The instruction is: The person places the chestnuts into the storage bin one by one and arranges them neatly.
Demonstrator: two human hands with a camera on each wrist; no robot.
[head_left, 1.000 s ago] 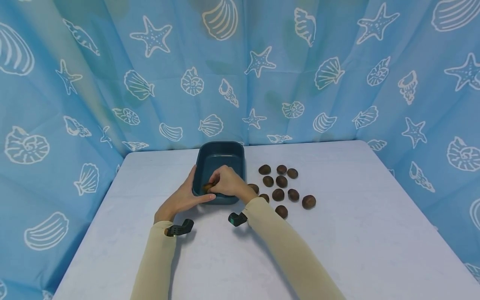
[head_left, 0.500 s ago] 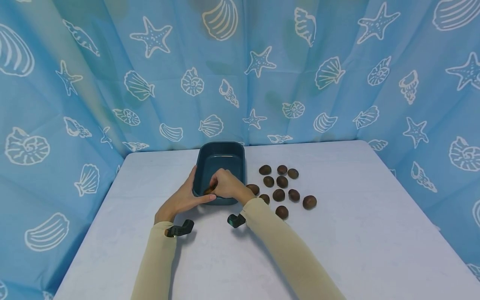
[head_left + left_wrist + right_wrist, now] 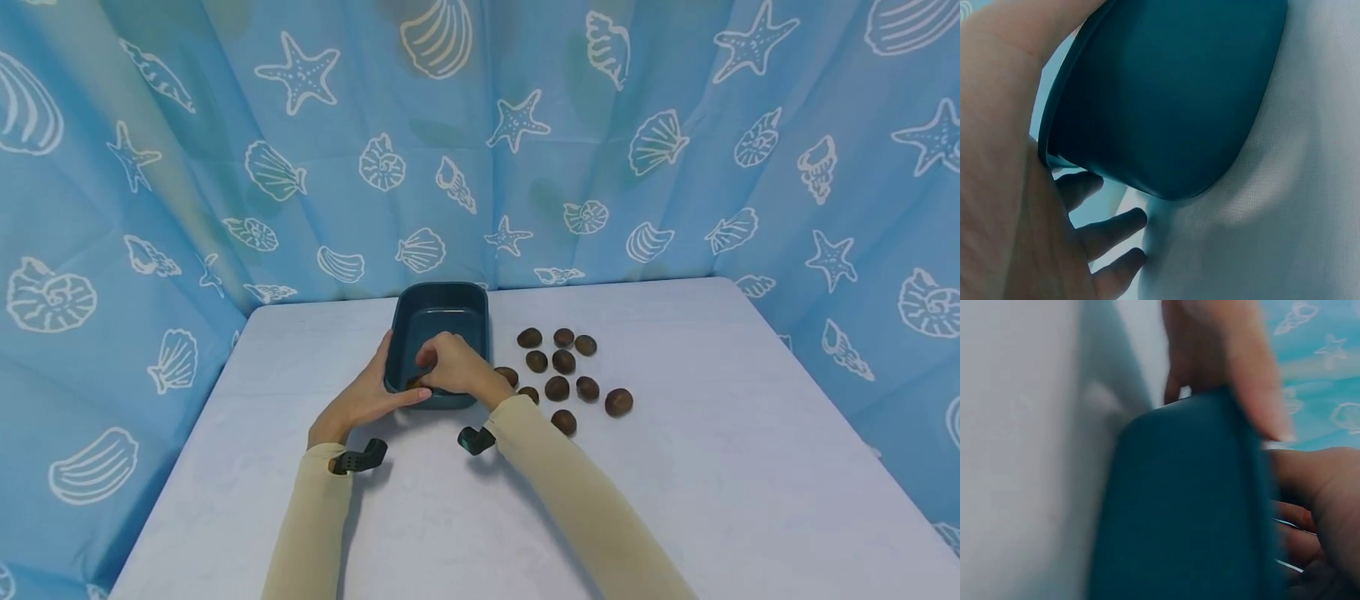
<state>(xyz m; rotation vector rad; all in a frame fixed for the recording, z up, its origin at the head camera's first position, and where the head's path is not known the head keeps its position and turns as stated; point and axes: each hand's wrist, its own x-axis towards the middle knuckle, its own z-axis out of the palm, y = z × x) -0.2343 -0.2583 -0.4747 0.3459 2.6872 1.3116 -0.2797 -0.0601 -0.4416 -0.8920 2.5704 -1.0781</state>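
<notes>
A dark teal rectangular dish (image 3: 440,400) stands near the back of the white table. My left hand (image 3: 365,398) grips its near left corner, the thumb along the front rim and the fingers against the left side. In the left wrist view the dish's outer wall (image 3: 1172,94) lies beside that hand. My right hand (image 3: 453,364) reaches into the dish with its fingers curled down, pinching a brown chestnut (image 3: 412,382) at the near left corner. Most of this chestnut is hidden by the hands, and in the right wrist view the dish wall covers the fingertips.
Several loose chestnuts (image 3: 564,362) are scattered right of the dish, some close beside my right wrist. A blue curtain (image 3: 480,167) with white shell and starfish prints hangs behind the table (image 3: 712,467) and at both sides.
My right hand has shifted only slightly inside the dish, and less of the chestnut under it shows than a second ago. My left hand and the dish keep their place.
</notes>
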